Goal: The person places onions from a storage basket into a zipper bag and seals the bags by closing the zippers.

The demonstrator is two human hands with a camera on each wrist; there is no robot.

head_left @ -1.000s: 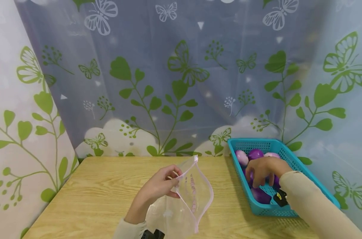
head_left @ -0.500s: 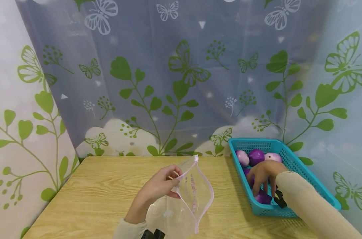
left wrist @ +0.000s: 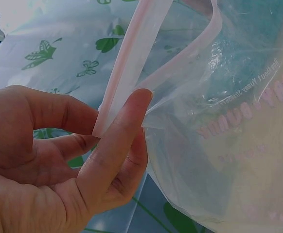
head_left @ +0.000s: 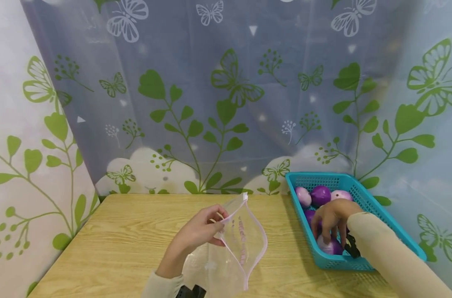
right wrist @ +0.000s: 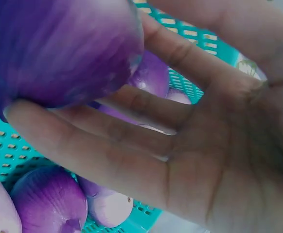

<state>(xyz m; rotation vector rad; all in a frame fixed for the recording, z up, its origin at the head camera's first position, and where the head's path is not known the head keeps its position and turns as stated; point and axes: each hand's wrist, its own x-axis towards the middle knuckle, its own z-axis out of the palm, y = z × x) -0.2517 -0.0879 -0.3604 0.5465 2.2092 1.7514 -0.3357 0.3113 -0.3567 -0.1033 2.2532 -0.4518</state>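
My left hand (head_left: 196, 229) pinches the pink-edged rim of a clear zip bag (head_left: 253, 244) between thumb and fingers. The bag's mouth gapes to the right, and pink print shows on its side in the left wrist view. Over in the blue basket (head_left: 324, 175), my right hand (head_left: 334, 213) reaches down with its fingers around a purple-and-white onion (head_left: 329, 246) at the near end. Seen from the right wrist, that onion (right wrist: 68, 53) sits between the thumb and fingertips, away from the palm.
More onions lie in the basket, among them a dark purple one (head_left: 320, 195) and a pale one (head_left: 303, 197) at its far end. Beneath everything is a wood-grain table (head_left: 136, 231). A patterned curtain (head_left: 196, 103) hangs right behind it.
My right hand has shifted slightly toward the basket's near end, its fingers now around the onion there. That onion has turned, showing its pale side. The left hand and bag stay put.
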